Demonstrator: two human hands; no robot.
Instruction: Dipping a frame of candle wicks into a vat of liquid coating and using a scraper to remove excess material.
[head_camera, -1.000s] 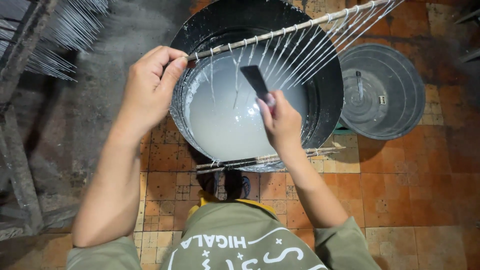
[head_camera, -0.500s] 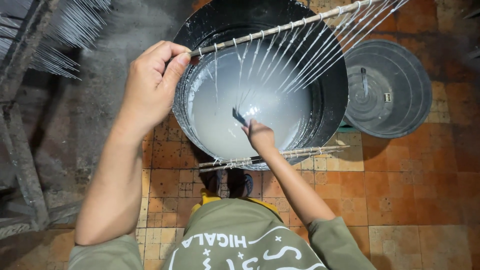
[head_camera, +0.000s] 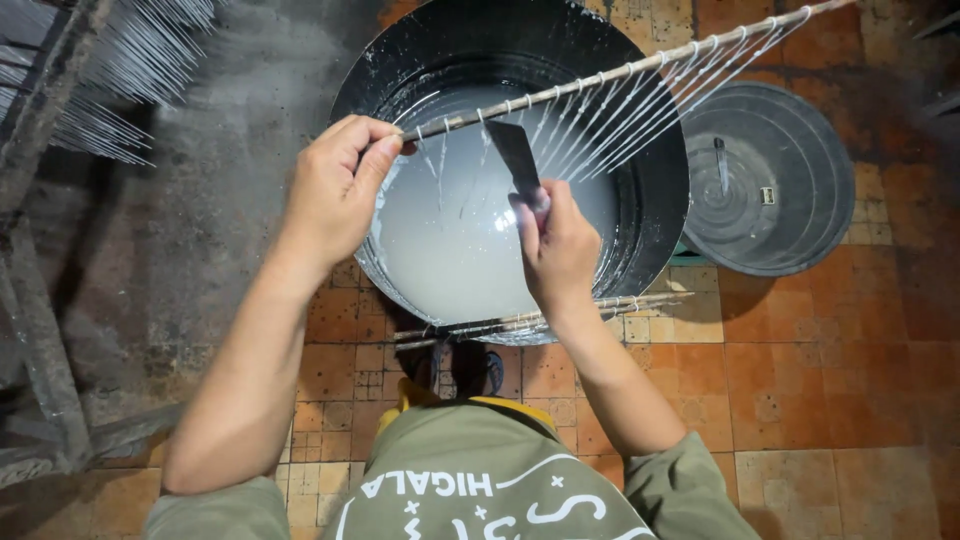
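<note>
Left hand (head_camera: 340, 190) pinches the near end of a thin stick (head_camera: 620, 70) strung with hanging white strands (head_camera: 590, 120), holding it level over the black drum (head_camera: 660, 200). Right hand (head_camera: 560, 250) grips a flat dark blade (head_camera: 515, 155), its tip raised among the strands. The milky liquid (head_camera: 450, 250) lies below both hands. A grey lid (head_camera: 770, 180) sits on the floor at 3 o'clock of the drum; more sticks (head_camera: 530, 320) rest across the rim at 6 o'clock. Risk (judgement): a tilted stick could slide the strands together, so they stick in clumps.

Small pale label on bin lid (head_camera: 766, 196)
</note>
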